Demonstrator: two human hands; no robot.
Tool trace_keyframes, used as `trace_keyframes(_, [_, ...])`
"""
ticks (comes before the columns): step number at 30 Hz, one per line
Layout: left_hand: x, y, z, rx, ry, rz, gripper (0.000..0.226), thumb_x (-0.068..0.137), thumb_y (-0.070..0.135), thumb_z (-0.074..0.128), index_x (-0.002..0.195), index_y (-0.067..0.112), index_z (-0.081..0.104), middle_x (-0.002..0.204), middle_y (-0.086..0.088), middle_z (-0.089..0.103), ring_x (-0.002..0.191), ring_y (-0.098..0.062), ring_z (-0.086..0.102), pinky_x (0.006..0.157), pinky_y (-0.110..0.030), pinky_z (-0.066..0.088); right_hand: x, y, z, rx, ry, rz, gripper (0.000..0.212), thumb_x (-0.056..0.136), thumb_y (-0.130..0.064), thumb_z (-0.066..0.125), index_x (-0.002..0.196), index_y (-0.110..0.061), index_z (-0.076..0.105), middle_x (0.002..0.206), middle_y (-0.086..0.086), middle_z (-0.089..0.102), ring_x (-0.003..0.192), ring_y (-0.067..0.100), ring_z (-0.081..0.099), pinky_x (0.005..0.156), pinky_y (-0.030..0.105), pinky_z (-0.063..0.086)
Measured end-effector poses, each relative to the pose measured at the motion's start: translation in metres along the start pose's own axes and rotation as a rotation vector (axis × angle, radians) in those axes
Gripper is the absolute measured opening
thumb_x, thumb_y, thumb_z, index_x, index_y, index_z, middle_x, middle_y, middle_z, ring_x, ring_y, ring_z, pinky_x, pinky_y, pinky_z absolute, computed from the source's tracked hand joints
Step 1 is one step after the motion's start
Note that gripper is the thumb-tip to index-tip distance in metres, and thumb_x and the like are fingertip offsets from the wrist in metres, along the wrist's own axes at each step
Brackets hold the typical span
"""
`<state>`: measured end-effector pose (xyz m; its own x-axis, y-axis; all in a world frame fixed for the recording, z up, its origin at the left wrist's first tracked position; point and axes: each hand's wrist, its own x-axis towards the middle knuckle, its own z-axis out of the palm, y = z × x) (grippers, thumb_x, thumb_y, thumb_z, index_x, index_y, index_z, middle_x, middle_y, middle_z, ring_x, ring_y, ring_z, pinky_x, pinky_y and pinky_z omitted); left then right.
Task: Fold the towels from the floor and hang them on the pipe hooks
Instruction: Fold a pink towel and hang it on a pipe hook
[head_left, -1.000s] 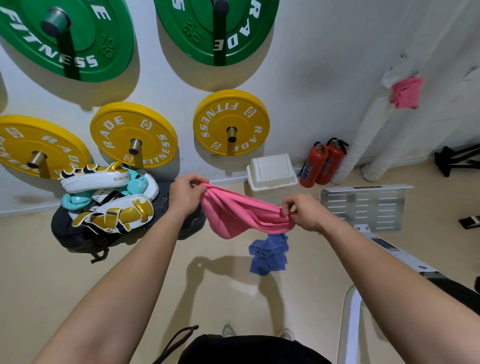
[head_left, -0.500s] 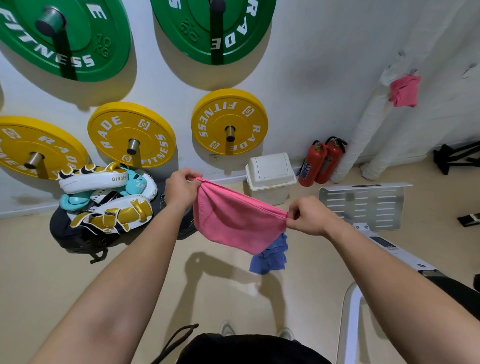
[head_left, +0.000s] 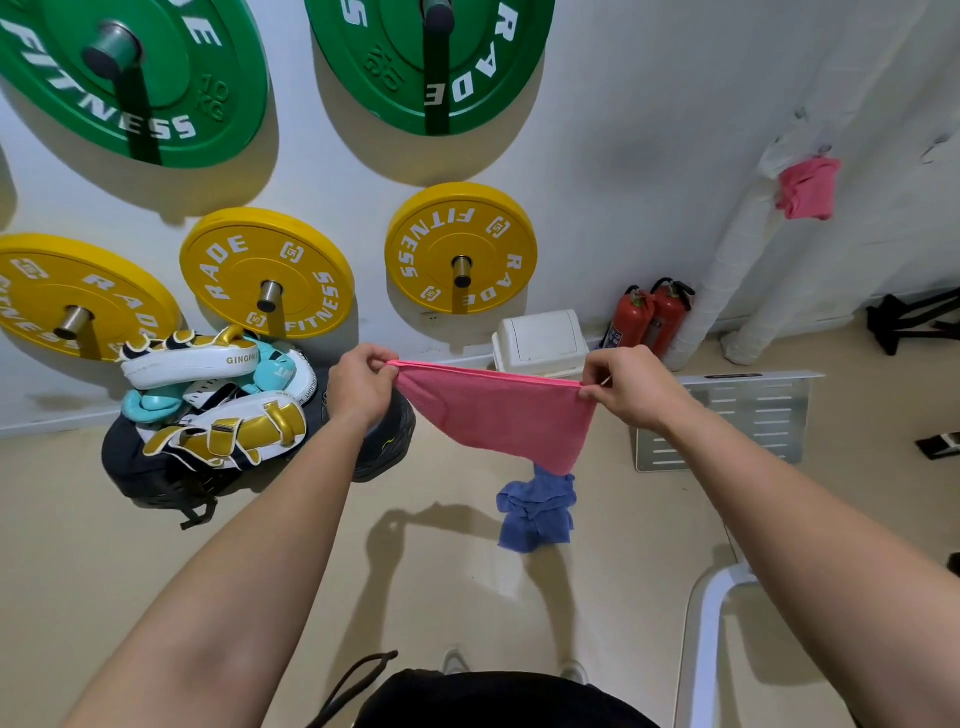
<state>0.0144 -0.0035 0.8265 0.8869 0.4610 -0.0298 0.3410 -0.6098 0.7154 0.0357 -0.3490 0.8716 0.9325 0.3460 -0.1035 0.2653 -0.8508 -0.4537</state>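
Pink towel (head_left: 498, 415) was up off the floor (head_left: 249, 545), stretched open in the air in front of us. Our left grip (head_left: 358, 387) pinched one top corner between thumb and curled fingers, and our right grip (head_left: 631, 387) pinched the other. The top edge ran taut between them, and the rest hung down in a lopsided flap, longest toward the right. We judged that we were at the start of the fold for this towel: it was spread out, with no crease laid in yet. The next move, as we read it, called for bringing the two corners together so the cloth halved on itself, then catching the loose lower edge before it twisted. A blue towel (head_left: 537, 512) lay crumpled on the floor, showing just under the hanging flap, not yet picked up. Well off to the right, a hung towel (head_left: 808, 187), also pink, was already on the white wrapped pipe (head_left: 722, 280); we could not make out the hook itself. Once folded, ours would have to be carried over that way.
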Motion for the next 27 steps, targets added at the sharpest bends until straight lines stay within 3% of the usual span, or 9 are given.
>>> trace_keyframes(5, [-0.008,0.009,0.001,-0.071,0.006,0.062,0.008,0.091,0.018,0.066,0.091,0.026,0.064,0.082,0.008,0.066,0.079,-0.013,0.063,0.08,-0.032,0.052,0.008,0.008,-0.009,-0.127,0.042,0.022,0.018,0.09,-0.018,0.067,0.102,-0.031,0.069,0.095,-0.007,0.073,0.091,0.019,0.066,0.079,0.038,0.055])
trace_keyframes(11, [-0.012,0.016,-0.001,-0.235,-0.051,0.056,0.004,0.087,0.016,0.065,0.086,0.02,0.065,0.076,0.001,0.07,0.076,-0.016,0.063,0.075,-0.036,0.052,0.01,0.016,-0.017,0.013,0.028,0.03,0.011,0.093,-0.021,0.062,0.084,-0.026,0.058,0.091,-0.002,0.069,0.086,0.021,0.063,0.075,0.035,0.05])
trace_keyframes(15, [-0.017,0.028,0.0,-0.209,-0.071,0.048,0.003,0.093,0.016,0.059,0.093,0.016,0.062,0.074,-0.005,0.063,0.073,-0.015,0.056,0.065,-0.03,0.044,0.015,0.022,-0.015,0.047,0.072,0.106,0.003,0.097,-0.021,0.054,0.094,-0.022,0.056,0.094,0.003,0.067,0.088,0.026,0.061,0.073,0.036,0.047])
trace_keyframes(18, [-0.021,0.033,0.011,-0.136,-0.034,0.028,0.008,0.096,0.018,0.053,0.101,0.017,0.058,0.085,-0.001,0.063,0.081,-0.019,0.056,0.07,-0.033,0.043,0.018,0.018,-0.009,0.04,0.189,0.238,0.006,0.096,-0.023,0.058,0.099,-0.019,0.061,0.096,0.009,0.067,0.091,0.033,0.062,0.081,0.041,0.053])
trace_keyframes(22, [-0.035,0.037,0.031,-0.189,-0.016,-0.163,0.014,0.093,0.023,0.058,0.103,0.015,0.062,0.101,-0.006,0.068,0.099,-0.027,0.062,0.089,-0.034,0.047,0.012,0.01,0.01,0.257,0.237,0.457,0.016,0.082,-0.025,0.067,0.071,-0.013,0.07,0.073,0.006,0.073,0.076,0.027,0.07,0.077,0.038,0.059])
trace_keyframes(24, [-0.048,0.038,0.044,-0.25,-0.09,-0.192,0.014,0.088,0.027,0.064,0.097,0.016,0.065,0.095,-0.005,0.072,0.095,-0.026,0.066,0.09,-0.034,0.051,0.005,0.002,0.025,0.351,0.146,0.47,0.016,0.074,-0.025,0.07,0.062,-0.014,0.069,0.058,0.0,0.07,0.063,0.021,0.072,0.071,0.039,0.061])
trace_keyframes(27, [-0.067,0.038,0.061,-0.376,-0.223,-0.197,0.02,0.073,0.035,0.069,0.086,0.02,0.068,0.078,0.0,0.072,0.081,-0.025,0.071,0.081,-0.049,0.06,-0.002,-0.017,0.047,0.392,0.065,0.385,0.016,0.073,-0.027,0.075,0.065,-0.015,0.067,0.057,-0.003,0.067,0.06,0.015,0.067,0.066,0.034,0.058])
